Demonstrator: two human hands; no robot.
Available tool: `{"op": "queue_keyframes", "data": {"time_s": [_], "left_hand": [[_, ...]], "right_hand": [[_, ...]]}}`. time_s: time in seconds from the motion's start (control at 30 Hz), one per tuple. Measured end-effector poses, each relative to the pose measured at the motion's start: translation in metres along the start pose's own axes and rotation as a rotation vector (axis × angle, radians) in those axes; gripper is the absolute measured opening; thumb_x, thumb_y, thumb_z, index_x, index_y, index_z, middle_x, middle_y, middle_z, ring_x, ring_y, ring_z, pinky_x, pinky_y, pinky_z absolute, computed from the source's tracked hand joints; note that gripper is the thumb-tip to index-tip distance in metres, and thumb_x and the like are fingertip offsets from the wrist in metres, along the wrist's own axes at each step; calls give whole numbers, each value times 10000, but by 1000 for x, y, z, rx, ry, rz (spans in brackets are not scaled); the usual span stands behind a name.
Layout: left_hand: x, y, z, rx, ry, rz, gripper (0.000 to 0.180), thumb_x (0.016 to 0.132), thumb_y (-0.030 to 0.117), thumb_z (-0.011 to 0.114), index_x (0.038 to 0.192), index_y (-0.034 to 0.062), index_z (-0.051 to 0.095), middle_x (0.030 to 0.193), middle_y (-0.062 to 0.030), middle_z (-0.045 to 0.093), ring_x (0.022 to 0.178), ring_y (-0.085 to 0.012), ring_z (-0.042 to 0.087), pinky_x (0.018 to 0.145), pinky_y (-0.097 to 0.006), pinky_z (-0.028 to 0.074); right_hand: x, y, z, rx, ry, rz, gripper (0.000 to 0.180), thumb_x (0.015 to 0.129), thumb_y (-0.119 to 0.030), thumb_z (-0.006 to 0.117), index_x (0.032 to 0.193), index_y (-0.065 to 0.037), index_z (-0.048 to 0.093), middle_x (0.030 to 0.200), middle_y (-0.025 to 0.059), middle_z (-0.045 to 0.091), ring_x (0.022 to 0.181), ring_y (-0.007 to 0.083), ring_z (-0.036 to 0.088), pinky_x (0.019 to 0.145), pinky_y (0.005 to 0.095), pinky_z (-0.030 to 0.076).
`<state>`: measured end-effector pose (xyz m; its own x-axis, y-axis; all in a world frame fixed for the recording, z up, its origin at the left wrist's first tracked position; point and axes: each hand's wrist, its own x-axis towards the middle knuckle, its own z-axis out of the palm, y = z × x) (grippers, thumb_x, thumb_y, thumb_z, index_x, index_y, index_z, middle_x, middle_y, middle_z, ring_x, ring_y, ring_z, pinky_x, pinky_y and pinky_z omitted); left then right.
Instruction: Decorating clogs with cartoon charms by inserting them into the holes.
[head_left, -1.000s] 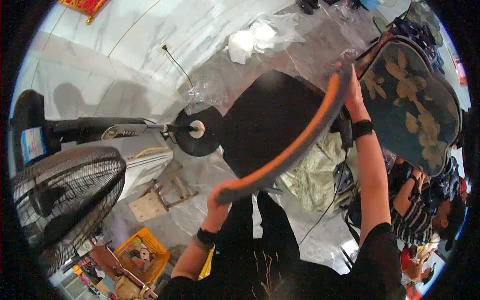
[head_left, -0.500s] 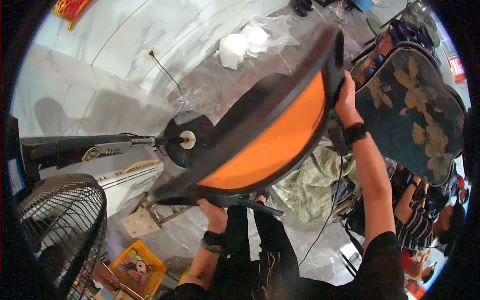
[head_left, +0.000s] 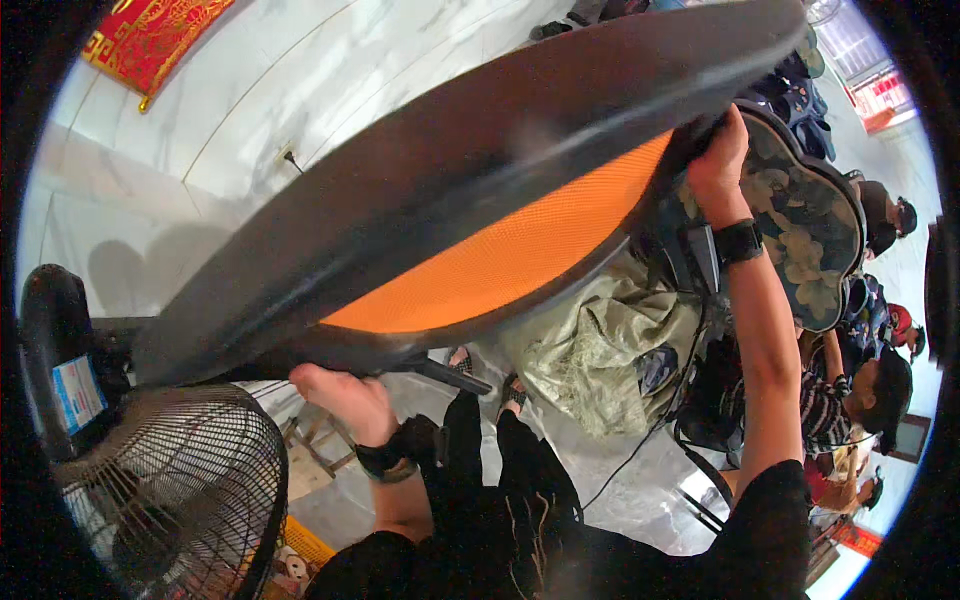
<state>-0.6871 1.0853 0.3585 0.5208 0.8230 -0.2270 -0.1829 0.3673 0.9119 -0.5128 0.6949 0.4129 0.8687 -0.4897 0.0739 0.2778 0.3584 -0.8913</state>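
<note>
A large black curved shell with an orange mesh panel (head_left: 510,255) is held up before me, tilted with its right end higher; its exact kind does not show. My left hand (head_left: 348,400) grips its lower left edge, fingers partly hidden by the rim. Around its right end, my right hand (head_left: 718,165) is closed. A dark bar (head_left: 450,376) sticks out from beneath the shell near my left hand. Beside my right wrist sits a dark box-shaped part (head_left: 700,258), with a thin black cable (head_left: 630,483) running down below it.
A standing fan (head_left: 180,490) is close on the left, near a wooden stool (head_left: 305,465) and an orange basket (head_left: 305,545). Pale green sacking (head_left: 590,350) lies on the floor ahead. On the right are a flower-patterned padded panel (head_left: 805,230) and a person in a striped top (head_left: 830,400).
Both hands have lifted the black shell up and closer to me, so it fills more of the view and covers the floor stand's base. The view has shifted too.
</note>
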Motion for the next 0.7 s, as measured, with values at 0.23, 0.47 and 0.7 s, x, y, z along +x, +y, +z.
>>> {"op": "queue_keyframes", "data": {"time_s": [0.23, 0.47, 0.7], "left_hand": [[14, 37, 46, 91, 23, 255, 453, 985, 403, 380, 1152, -13, 449, 1172, -87, 493, 991, -176, 531, 829, -348, 488], [26, 51, 98, 2, -179, 352, 513, 957, 429, 474, 1057, -73, 514, 1007, -104, 574, 843, -184, 576, 742, -322, 500], [25, 57, 144, 86, -404, 369, 411, 912, 325, 617, 1007, -72, 563, 943, -96, 607, 788, -181, 592, 695, -322, 500]], "right_hand": [[-13, -23, 21, 130, 40, -134, 250, 941, -229, 412, 934, -83, 614, 880, 48, 651, 800, 195, 611, 757, 334, 485], [37, -17, -5, 252, 106, -1, 260, 949, -229, 396, 991, -81, 605, 919, 44, 625, 855, 193, 590, 778, 313, 468], [59, -10, -24, 261, 105, 27, 229, 954, -237, 414, 963, -104, 601, 907, 28, 625, 843, 175, 596, 764, 320, 479]]}}
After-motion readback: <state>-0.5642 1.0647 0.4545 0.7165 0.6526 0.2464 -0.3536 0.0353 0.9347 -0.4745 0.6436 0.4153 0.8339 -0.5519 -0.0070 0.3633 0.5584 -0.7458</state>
